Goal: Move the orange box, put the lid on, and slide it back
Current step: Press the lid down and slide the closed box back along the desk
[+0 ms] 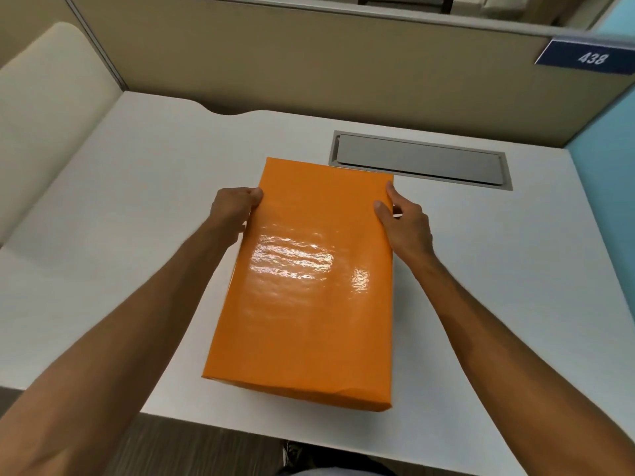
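The box (305, 280) lies mid-counter (120, 235), lid seemingly on. Left hand (233, 204) and right hand (402, 221) clamp its far sides — a sound grip. Glossy wrap looks slippery; probably light and stiff.

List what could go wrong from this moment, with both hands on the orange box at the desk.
1. The left hand and right hand grip only the far end of the orange box, whose surface looks glossy; fingers might slip.
2. Its near end sits close to the desk front edge, so pulling nearer could tip it off.
3. Pushed back, its far corner could catch the grey cable tray.
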A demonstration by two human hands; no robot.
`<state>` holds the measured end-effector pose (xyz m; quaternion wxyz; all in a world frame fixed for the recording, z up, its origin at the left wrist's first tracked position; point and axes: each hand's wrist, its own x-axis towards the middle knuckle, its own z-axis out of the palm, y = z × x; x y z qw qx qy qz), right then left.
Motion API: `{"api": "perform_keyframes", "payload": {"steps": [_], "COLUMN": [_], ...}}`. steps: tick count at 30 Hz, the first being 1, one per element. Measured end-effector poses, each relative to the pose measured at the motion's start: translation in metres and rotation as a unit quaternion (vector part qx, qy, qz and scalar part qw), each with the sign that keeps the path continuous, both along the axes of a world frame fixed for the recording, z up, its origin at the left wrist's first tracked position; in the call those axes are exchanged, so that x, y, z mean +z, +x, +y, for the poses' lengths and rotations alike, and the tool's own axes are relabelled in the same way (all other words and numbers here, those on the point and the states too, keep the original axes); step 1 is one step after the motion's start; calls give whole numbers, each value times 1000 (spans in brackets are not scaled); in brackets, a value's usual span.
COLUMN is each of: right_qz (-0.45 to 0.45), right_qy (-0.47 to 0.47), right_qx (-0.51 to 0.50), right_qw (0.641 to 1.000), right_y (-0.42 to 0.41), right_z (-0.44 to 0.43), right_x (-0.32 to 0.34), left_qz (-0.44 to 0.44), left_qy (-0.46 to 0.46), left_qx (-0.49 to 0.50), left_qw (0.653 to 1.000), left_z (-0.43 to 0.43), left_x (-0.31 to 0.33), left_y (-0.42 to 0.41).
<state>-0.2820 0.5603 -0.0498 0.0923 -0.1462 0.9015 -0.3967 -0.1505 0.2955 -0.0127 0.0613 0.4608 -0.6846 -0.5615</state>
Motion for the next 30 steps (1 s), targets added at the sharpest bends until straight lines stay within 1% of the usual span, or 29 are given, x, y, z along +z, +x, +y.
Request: {"api": "perform_keyframes", "payload": {"steps": [4,7,12,17,23,27,30], "right_qz": [16,-5,-26,-100,-153,-166,-190], "right_qy": [36,34,-20,-99,-193,-227,-249], "right_qx": [10,31,1,-49,-67,-77,-77], "right_qw": [999,999,999,989,967,957,946], "right_y": [1,6,23,59,111,137,151], "right_z": [-1,2,15,42,68,77,80], "right_x": [-1,-1,6,-2,-11,-14,-12], "left_qz": [-8,0,25,41,78,109,112], "left_qy": [5,6,-24,-28,25,51,88], "left_qx": [-12,-21,-60,-93,-82,-83,-106], "left_qw": [1000,1000,998,994,993,989,984], "left_z": [-1,1,6,19,40,49,52], "left_x": [3,7,6,-2,-14,-17,-16], "left_y": [-1,3,24,76,135,156,163]}}
